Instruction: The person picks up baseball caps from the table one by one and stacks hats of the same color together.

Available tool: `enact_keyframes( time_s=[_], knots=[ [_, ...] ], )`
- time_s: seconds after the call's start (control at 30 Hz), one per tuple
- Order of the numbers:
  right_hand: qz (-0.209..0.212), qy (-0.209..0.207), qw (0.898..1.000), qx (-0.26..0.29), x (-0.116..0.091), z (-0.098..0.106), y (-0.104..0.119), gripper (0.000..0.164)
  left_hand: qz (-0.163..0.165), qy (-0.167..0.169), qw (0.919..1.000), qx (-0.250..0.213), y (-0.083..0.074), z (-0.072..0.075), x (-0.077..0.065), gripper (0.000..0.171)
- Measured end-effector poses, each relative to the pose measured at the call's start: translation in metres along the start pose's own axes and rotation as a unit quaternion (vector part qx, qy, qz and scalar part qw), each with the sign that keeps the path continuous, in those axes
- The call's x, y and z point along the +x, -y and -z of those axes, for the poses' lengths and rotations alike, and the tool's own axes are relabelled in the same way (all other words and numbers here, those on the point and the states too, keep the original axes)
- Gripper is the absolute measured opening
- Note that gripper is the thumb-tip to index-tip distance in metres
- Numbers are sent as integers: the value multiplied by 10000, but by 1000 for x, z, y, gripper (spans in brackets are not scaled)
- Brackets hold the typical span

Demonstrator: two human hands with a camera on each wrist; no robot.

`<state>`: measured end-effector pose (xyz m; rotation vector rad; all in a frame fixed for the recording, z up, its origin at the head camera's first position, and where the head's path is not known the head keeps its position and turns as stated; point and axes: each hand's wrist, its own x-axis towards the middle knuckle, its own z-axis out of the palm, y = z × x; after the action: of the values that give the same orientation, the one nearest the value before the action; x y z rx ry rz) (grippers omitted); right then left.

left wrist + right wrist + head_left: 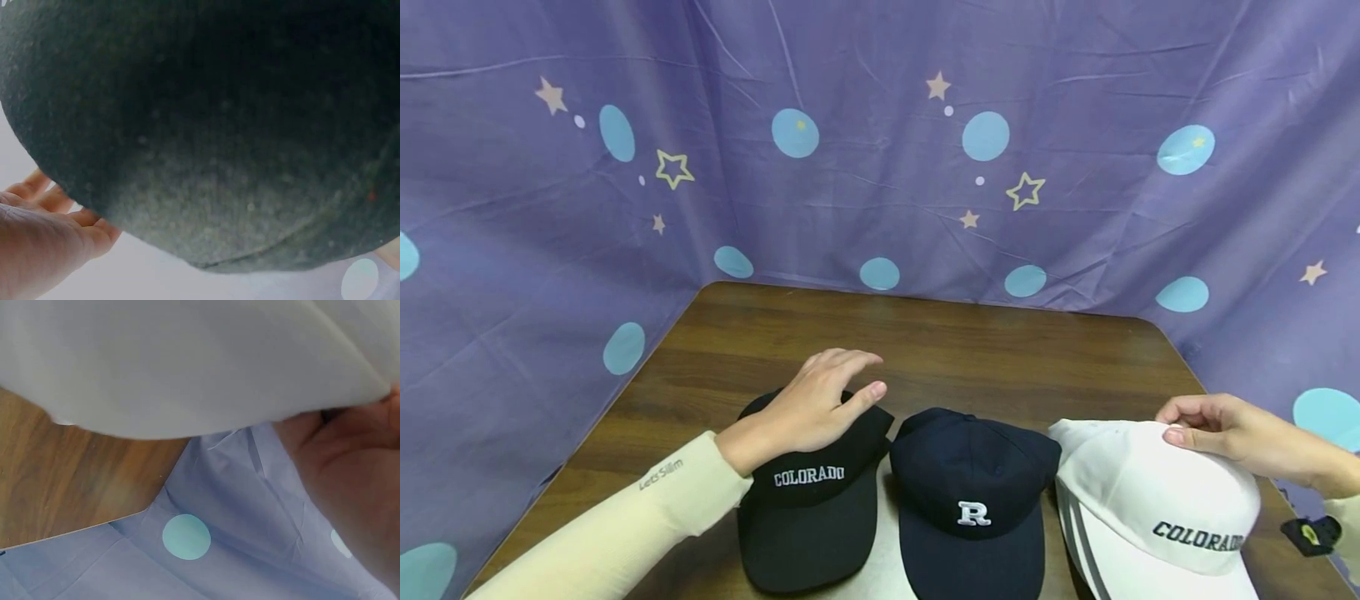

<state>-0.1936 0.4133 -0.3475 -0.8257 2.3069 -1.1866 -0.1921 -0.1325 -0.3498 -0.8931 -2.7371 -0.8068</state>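
My left hand (820, 408) reaches over the crown of a black cap (808, 542) lettered COLORADO, its fingers extended and thumb apart. The crown of the black cap (206, 156) fills most of the left wrist view, and the fingers partly show behind its edge. On the right, my right hand (1232, 433) pinches the top of a white cap (1157, 483), also lettered COLORADO, between thumb and fingers. In the right wrist view the white cap (187, 369) hides some of the fingertips. Between the two hands sits a navy cap (973, 458) with a white R.
Grey stripes run along the left side beneath the white cap's brim. A pale surface (887, 550) shows between the black and navy caps. The wooden table (925, 342) extends behind the caps to a purple curtain (880, 208) with stars and blue dots.
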Motion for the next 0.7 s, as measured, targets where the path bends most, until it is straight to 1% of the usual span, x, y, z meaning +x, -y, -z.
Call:
enact_keyframes(
  time_s=[0.03, 0.1, 0.2, 0.3, 0.4, 0.47, 0.57, 0.63, 0.7],
  knots=[
    [51, -289, 9990, -325, 0, -3, -1, 21, 5, -2, 10000, 0, 0, 0, 0, 52],
    [128, -865, 9917, -945, 1, -9, -2, 19, 18, -12, 10000, 0, 0, 0, -1, 52],
    [143, -1672, 9723, -1630, 3, -19, -5, 17, -9, -21, 10000, 4, 0, -1, -1, 51],
    [314, -2214, 9545, -1975, 5, -27, -8, 21, -29, -14, 10000, 0, 1, -1, -2, 51],
    [718, -2573, 9356, -2308, 8, -33, -10, 30, -5, -9, 10000, 1, 2, -1, -2, 50],
    [994, -2781, 9201, -2573, 10, -35, -11, 36, 21, -12, 10000, -7, 2, 0, -3, 50],
    [1311, -2927, 9013, -2912, 13, -36, -11, 41, 19, -13, 10000, -15, 2, 0, -3, 51],
    [1412, -2969, 8927, -3081, 15, -36, -10, 43, 6, -16, 10000, -27, 1, 0, -3, 51],
    [1442, -2991, 8873, -3200, 17, -35, -10, 43, 11, -16, 10000, -31, 1, -1, -3, 51]
  ],
)
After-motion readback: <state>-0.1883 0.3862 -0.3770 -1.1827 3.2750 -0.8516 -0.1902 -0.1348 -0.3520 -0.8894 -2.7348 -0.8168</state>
